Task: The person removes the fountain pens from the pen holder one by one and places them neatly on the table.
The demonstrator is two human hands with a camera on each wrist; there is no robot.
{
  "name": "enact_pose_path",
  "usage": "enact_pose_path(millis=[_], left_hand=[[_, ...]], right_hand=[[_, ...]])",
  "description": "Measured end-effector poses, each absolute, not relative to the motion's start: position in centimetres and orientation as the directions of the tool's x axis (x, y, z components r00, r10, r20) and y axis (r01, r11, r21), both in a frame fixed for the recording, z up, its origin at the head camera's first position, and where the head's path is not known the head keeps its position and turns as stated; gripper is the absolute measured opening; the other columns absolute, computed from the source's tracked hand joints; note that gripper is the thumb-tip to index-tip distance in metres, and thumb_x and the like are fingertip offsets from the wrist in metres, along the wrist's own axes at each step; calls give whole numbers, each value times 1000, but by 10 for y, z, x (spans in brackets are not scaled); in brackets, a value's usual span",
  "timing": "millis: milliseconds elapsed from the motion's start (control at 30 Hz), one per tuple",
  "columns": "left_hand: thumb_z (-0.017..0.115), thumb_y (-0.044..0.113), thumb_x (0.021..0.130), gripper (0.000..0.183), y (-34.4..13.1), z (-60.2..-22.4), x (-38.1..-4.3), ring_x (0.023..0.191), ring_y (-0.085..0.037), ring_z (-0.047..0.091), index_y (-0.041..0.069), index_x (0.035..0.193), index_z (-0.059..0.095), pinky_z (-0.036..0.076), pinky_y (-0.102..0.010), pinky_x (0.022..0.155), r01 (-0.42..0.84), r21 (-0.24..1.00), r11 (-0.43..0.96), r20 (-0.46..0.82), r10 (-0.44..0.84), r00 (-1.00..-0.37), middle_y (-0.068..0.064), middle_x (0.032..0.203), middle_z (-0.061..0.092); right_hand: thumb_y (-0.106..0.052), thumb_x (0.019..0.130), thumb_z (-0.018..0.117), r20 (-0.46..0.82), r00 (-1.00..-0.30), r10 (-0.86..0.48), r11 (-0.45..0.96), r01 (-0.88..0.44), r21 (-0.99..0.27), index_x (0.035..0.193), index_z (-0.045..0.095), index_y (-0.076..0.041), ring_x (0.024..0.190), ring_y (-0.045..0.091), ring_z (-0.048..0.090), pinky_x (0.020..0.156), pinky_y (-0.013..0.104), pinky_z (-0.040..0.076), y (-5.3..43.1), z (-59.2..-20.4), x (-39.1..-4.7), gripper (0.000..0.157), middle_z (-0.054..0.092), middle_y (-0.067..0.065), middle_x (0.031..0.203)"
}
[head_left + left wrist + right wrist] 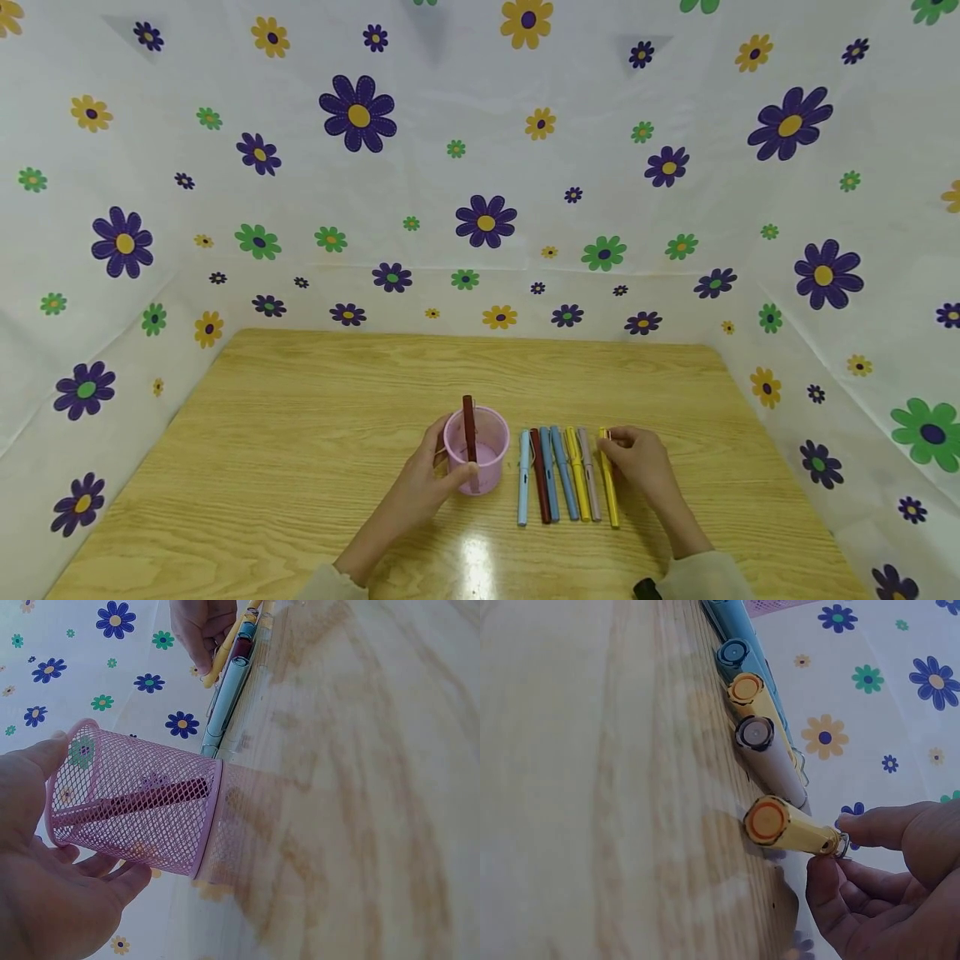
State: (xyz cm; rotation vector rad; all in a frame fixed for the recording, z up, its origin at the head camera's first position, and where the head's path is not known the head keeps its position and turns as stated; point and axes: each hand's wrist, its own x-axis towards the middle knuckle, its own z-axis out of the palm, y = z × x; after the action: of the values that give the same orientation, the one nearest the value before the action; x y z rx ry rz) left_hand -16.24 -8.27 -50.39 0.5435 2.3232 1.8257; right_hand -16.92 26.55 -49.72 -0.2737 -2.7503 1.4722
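Observation:
My left hand [420, 493] holds a pink mesh pen cup [492, 478] around its side, thumb near the rim and fingers beneath in the left wrist view. Inside the cup leans a dark red pen [469, 427], its top above the rim. To the right, my right hand [645, 465] pinches a yellow pen [799, 831] by its cap end, between thumb and fingers. That pen lies at the right end of a row, slightly apart from a greyish-mauve pen [590, 483].
Between the hands the row also has a light blue pen [523, 483], a dark red pen [541, 487], two blue pens [551, 487] and another yellow pen [578, 483]. A flower-print cloth [420, 167] walls the wooden table [315, 400]. A small black object [647, 589] sits by the right sleeve.

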Motion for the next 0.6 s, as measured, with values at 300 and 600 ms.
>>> enact_pose_path(millis=[300, 600], left_hand=[[74, 27, 98, 83, -83, -504, -163, 144, -41, 42, 9, 162, 25, 34, -54, 120, 196, 961, 197, 114, 364, -924, -19, 157, 43], [74, 27, 98, 82, -83, -506, -163, 144, -41, 42, 10, 162, 25, 34, -55, 120, 200, 959, 199, 118, 363, -924, -19, 158, 42]], right_hand=[[-12, 98, 70, -57, -984, 166, 576, 144, -805, 123, 65, 16, 61, 17, 61, 53, 25, 52, 263, -497, -169, 38, 70, 11, 86], [-11, 98, 70, -58, -983, 174, 567, 148, -810, 122, 65, 17, 66, 18, 66, 54, 24, 56, 261, -497, -169, 38, 73, 17, 93]])
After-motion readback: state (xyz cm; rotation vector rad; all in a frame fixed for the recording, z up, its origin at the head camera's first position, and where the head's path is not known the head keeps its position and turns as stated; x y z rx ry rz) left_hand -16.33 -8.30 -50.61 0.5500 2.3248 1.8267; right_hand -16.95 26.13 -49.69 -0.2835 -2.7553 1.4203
